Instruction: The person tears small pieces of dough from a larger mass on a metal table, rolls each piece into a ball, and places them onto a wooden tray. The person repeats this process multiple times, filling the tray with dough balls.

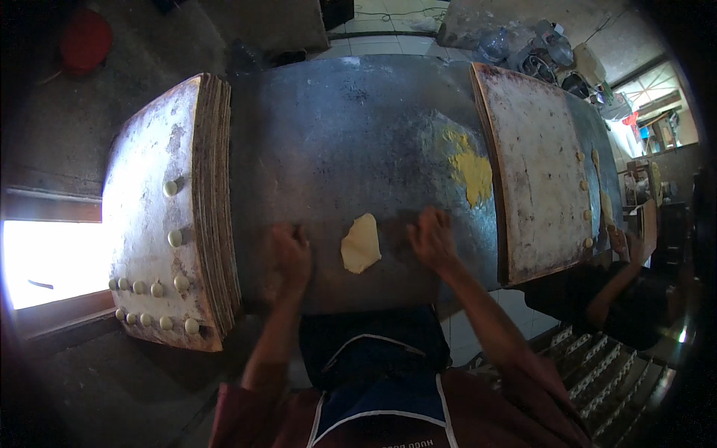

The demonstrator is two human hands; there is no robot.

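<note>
A flat, pale piece of dough [361, 244] with an uneven outline lies on the dark tabletop [328, 149], between my two hands and touching neither. To its left, my left hand [290, 250] is over the table with its fingers curled in; it looks a little blurred. My right hand [433, 237] is on the other side of the dough, fingers bent and closed. Whether either hand has anything in it is hidden. Yellow flour or paste [470, 168] is smeared on the tabletop beyond my right hand.
A thick stack of worn boards [146, 216] stands at the left, with several small dough balls [171, 188] on top. More boards [534, 172] lie at the right, with a few dough balls. Past them is another person's arm [616, 287]. Plastic containers [553, 48] crowd the far right.
</note>
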